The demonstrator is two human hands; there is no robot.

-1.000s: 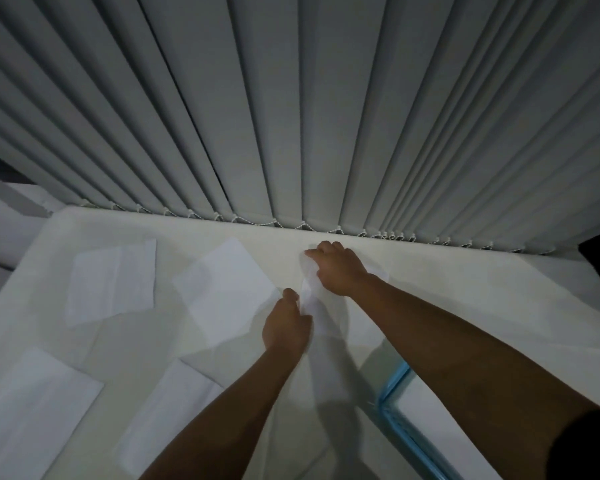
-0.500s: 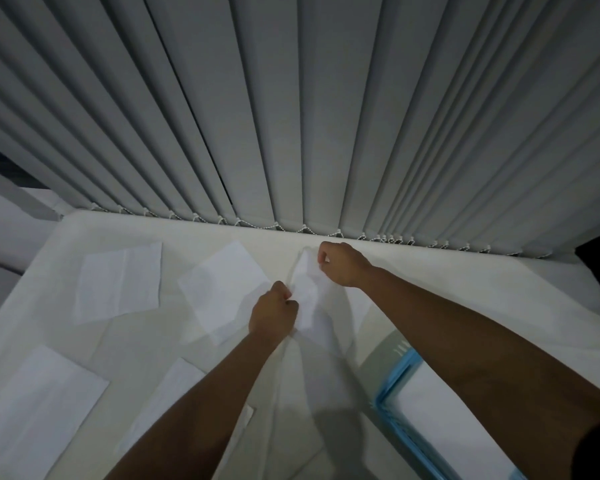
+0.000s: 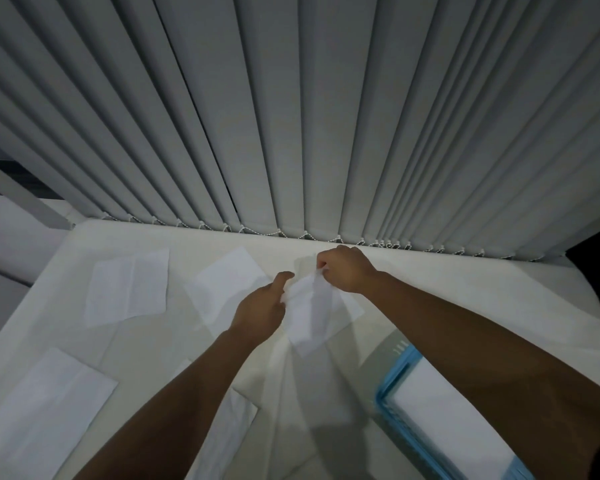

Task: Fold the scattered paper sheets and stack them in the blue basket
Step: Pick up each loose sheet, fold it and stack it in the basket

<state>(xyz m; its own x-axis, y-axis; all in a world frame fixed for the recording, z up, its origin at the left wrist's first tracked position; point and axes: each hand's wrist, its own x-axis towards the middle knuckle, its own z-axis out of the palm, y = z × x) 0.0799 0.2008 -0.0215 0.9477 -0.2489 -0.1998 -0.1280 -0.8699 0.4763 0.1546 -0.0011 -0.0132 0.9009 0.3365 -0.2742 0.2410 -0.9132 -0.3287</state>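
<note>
A: Hands?
B: Both arms reach to mid frame. Right hand (image 3: 347,273) pinches top corner of a paper sheet (image 3: 310,317), lifted off the desk (image 3: 465,292). Left hand (image 3: 260,308) grips its left edge, thumb up.
A: Counts?
B: 4 loose sheets lie flat at left. 1 blue basket (image 3: 394,382) lower right w/ white paper inside.

— what's in the hands?
— one paper sheet (image 3: 309,313), lifted; right hand (image 3: 347,271) pinches its top edge, left hand (image 3: 260,306) grips its side.
— and the blue basket (image 3: 392,382)?
— below the right forearm, white paper inside.
</note>
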